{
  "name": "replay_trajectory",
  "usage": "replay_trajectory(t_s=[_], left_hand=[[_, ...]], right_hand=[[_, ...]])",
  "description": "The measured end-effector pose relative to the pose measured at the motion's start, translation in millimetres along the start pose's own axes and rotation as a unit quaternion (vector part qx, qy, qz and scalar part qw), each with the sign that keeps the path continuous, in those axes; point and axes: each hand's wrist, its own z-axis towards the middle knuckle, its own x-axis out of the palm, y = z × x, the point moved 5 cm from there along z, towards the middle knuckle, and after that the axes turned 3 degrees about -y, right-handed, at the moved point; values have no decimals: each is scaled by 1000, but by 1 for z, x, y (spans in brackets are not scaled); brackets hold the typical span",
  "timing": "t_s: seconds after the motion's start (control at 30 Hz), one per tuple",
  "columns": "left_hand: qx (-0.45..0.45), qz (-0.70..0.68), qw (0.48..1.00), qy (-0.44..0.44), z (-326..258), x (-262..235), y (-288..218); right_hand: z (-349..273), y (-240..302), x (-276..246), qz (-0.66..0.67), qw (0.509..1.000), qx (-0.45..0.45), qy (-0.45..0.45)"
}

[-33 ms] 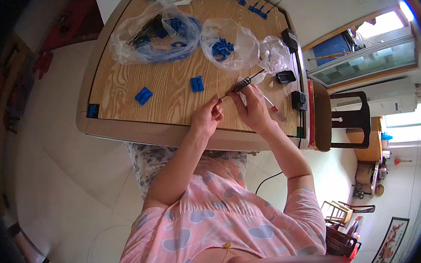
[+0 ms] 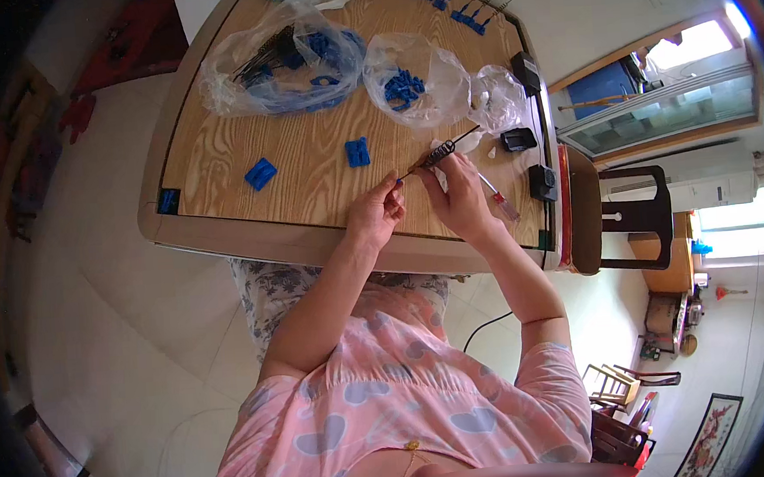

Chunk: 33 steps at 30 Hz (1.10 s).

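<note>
Over the front of the table, my two hands hold a thin dark rod (image 2: pixel 467 135) with a black coil spring (image 2: pixel 440 153) around it. My left hand (image 2: pixel 375 214) is closed, its thumb and fingertips pinching the rod's lower left end; a small bluish bit shows at the fingertips. My right hand (image 2: pixel 460 197) is closed on the spring, and the rod sticks out beyond it to the upper right. Beside the right hand lies a screwdriver (image 2: pixel 504 205) with a clear and red handle. Two flat blue plastic pieces (image 2: pixel 261 174) lie left of my hands.
A large clear bag (image 2: pixel 224 82) holds blue parts and dark springs or rods. Next to it are a bag of small blue pieces (image 2: pixel 403 88) and a smaller clear bag (image 2: pixel 500 96). Black boxes (image 2: pixel 543 182) line the right edge. Blue assemblies with rods (image 2: pixel 469 21) lie at the back.
</note>
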Motion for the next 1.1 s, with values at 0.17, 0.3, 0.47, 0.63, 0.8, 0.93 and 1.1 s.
replay_trajectory(t_s=[0.17,0.3,0.47,0.63,0.8,0.93,1.1], left_hand=[[-2,2,1000,-12,-1,0,-1],[-6,-1,1000,-5,-3,3,-1],[-4,0,1000,-9,-3,2,-1],[-1,2,1000,-12,-1,1,-1],[-2,6,1000,-16,-3,3,-1],[-2,4,1000,7,-2,3,-1],[-5,5,1000,0,0,1,-1]], right_hand=[[1,1,0,4,1000,10,1],[2,1,1,-1,1000,-8,-1],[2,4,-1,-8,999,-33,-16],[2,4,0,-6,1000,-20,0],[1,2,1,-6,1000,-9,5],[1,0,2,-4,1000,-11,4],[1,2,1,-8,1000,-7,6]])
